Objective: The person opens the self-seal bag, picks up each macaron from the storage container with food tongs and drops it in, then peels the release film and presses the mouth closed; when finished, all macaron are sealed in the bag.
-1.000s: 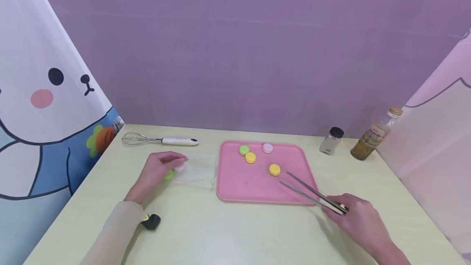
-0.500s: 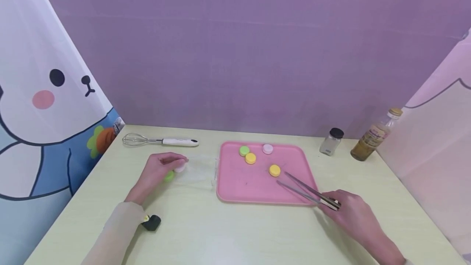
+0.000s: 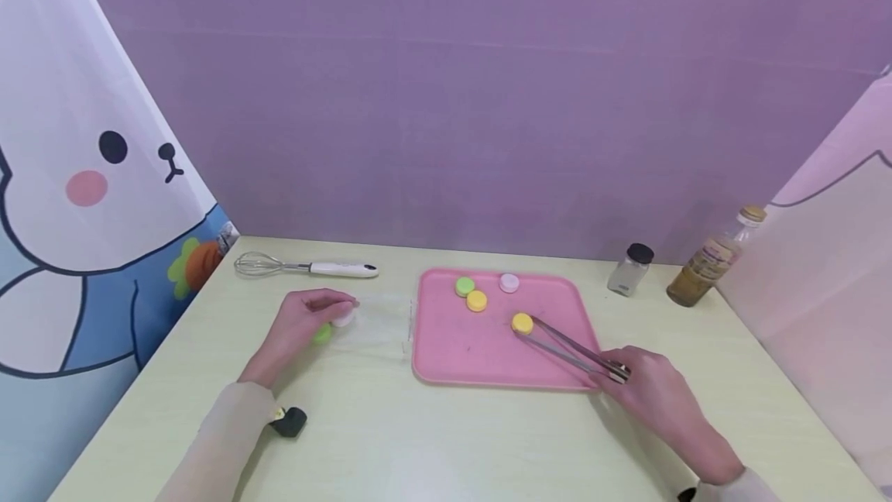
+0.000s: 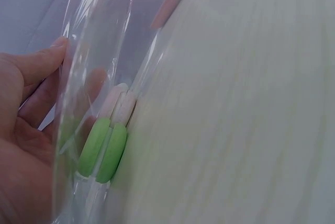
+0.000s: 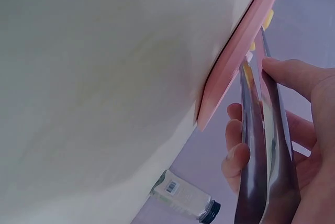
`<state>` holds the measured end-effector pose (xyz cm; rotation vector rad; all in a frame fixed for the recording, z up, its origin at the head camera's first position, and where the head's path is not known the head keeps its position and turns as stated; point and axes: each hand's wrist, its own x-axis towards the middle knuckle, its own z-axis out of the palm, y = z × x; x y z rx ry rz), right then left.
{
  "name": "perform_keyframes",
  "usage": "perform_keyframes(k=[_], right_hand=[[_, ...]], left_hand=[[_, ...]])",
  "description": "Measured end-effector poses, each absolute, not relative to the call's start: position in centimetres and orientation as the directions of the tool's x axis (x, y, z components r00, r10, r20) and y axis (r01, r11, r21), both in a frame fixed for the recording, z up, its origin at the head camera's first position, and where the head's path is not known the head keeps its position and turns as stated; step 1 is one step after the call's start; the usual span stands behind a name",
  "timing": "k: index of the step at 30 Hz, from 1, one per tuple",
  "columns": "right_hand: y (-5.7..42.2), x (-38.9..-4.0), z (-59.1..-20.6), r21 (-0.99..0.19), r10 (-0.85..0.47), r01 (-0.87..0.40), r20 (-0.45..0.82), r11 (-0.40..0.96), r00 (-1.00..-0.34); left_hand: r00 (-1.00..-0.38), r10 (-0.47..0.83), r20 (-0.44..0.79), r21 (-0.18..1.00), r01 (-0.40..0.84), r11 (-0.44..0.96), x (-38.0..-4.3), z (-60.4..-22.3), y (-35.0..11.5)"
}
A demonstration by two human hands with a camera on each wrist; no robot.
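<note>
My left hand (image 3: pixel 298 325) pinches the edge of a clear plastic bag (image 3: pixel 379 324) lying on the table left of the tray. Inside the bag sit a green macaron (image 4: pixel 103 150) and a pale pink macaron (image 4: pixel 119 103), partly covered by the hand in the head view. My right hand (image 3: pixel 653 390) grips metal tongs (image 3: pixel 574 348), thumb on one arm and fingers round the other. The tong tips straddle a yellow macaron (image 3: pixel 522 322) on the pink tray (image 3: pixel 453 359). Farther back on the tray are a green macaron (image 3: pixel 464 287), another yellow macaron (image 3: pixel 477 300) and a pale pink macaron (image 3: pixel 509 283).
Behind the left hand lies a whisk (image 3: pixel 307 266) with a white handle. A small jar (image 3: pixel 629 271) with a black lid and a corked bottle (image 3: pixel 711 260) of brown liquid stand at the back right. A purple backdrop (image 3: pixel 446 115) rises behind the table.
The right hand has moved forward and left with the tongs, whose tips came from right of the near yellow macaron to either side of it. The left hand stays put on the bag.
</note>
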<state>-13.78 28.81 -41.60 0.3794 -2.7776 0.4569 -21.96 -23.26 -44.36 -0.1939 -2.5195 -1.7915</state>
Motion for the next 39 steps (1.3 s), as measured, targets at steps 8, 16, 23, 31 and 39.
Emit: perform_keyframes(k=[8, 16, 23, 31, 39], right_hand=[[28.2, -14.4, -41.5, -0.298, -0.207, -0.294, 0.291, 0.908, -0.934], [28.1, -14.5, -41.4, -0.294, -0.228, -0.319, 0.304, 0.901, -0.925], [28.1, -14.3, -41.6, -0.299, -0.231, -0.32, 0.297, 0.899, -0.927], [28.1, -14.1, -41.6, -0.287, -0.243, -0.345, 0.335, 0.894, -0.91], [26.8, -13.8, -40.8, -0.245, -0.279, -0.385, 0.375, 0.89, -0.884]], left_hand=[[-0.992, 0.075, 0.101, 0.941, 0.12, 0.318, -21.8, -44.2, -23.2], [-0.993, 0.074, 0.093, 0.943, 0.111, 0.314, -21.9, -44.2, -23.2], [-0.994, 0.071, 0.087, 0.944, 0.105, 0.314, -21.9, -44.2, -23.2], [-0.993, 0.07, 0.091, 0.94, 0.109, 0.324, -21.9, -44.2, -23.3], [-0.994, 0.066, 0.083, 0.938, 0.1, 0.331, -22.0, -44.3, -23.2]])
